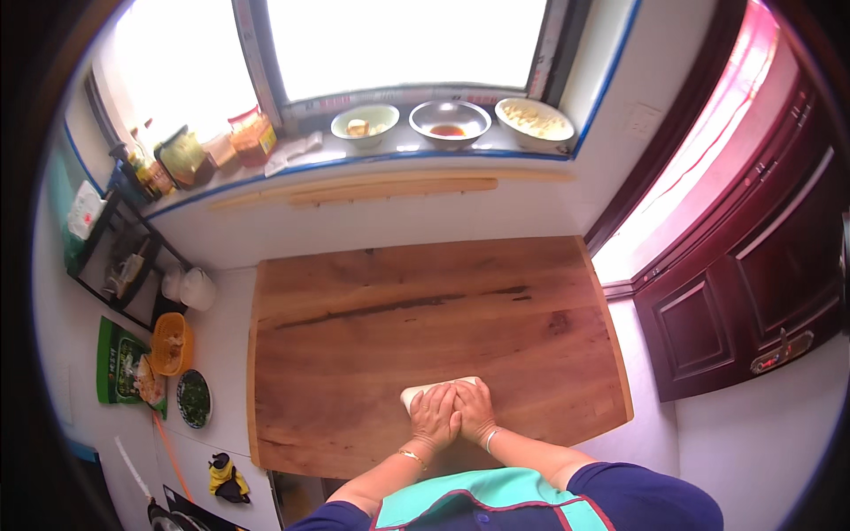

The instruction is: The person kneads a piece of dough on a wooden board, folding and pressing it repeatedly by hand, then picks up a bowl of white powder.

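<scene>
A pale, smooth lump of dough (pixel 410 395) lies near the front edge of the wooden board (pixel 425 332). My left hand (pixel 434 419) and my right hand (pixel 476 411) press down on it side by side, thumbs close together. Both sets of fingers curl over the far side of the dough, so most of it is hidden beneath them. A bracelet circles each of my wrists.
Along the windowsill stand a pale green bowl (pixel 379 133), a steel bowl (pixel 425 115) with reddish liquid, a white bowl (pixel 567 133) with pale pieces, and jars (pixel 252 137). Left of the board sit an orange basket (pixel 166 329) and a bowl of chopped greens (pixel 194 398).
</scene>
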